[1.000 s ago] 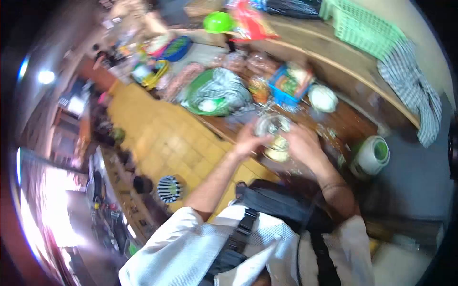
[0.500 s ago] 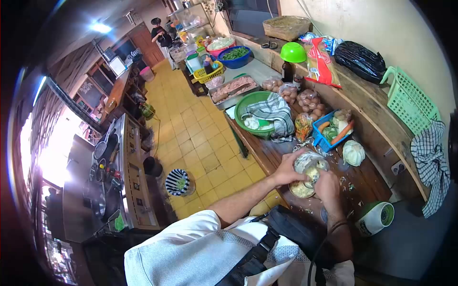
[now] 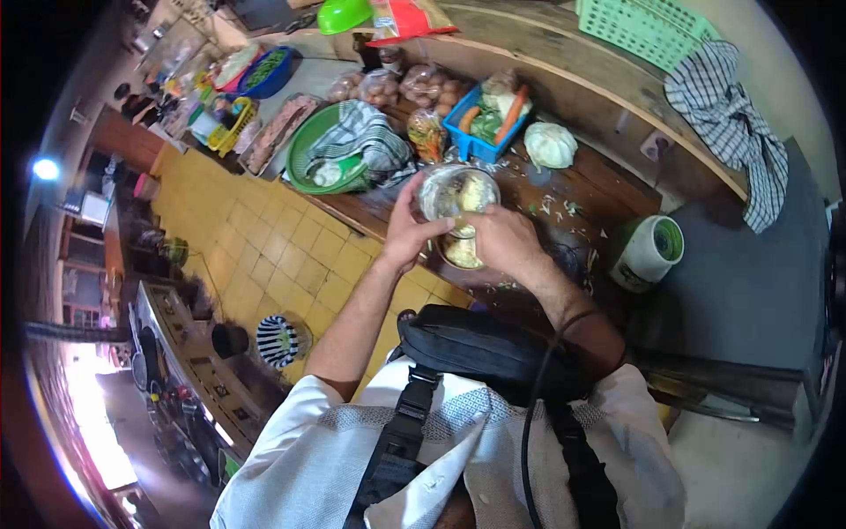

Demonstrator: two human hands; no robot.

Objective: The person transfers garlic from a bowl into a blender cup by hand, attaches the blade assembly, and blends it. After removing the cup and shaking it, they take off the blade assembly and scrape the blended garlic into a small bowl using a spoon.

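My left hand (image 3: 411, 231) is wrapped round the side of a metal bowl (image 3: 434, 191), which is tilted and holds a pale yellow mash. Over the bowl's near edge, my right hand (image 3: 504, 236) is closed; what its fingers hold is too hidden to name. Directly below sits a second small bowl (image 3: 463, 253) with more pale mash in it. Shreds of vegetable lie on the dark wooden table (image 3: 551, 242) around them. A whole cabbage (image 3: 550, 145) rests behind my right hand.
Behind are a blue basket (image 3: 474, 144) of vegetables, bags of eggs (image 3: 429, 85) and a green basin (image 3: 304, 157) with a cloth. A white-green container (image 3: 648, 253) stands at right. A striped bin (image 3: 278, 340) is on the floor. Another person (image 3: 134, 104) stands far back.
The view has turned and tilted down, so the table things appear further left and higher. Both hands remain at the bowl, which now shows more of its inside.
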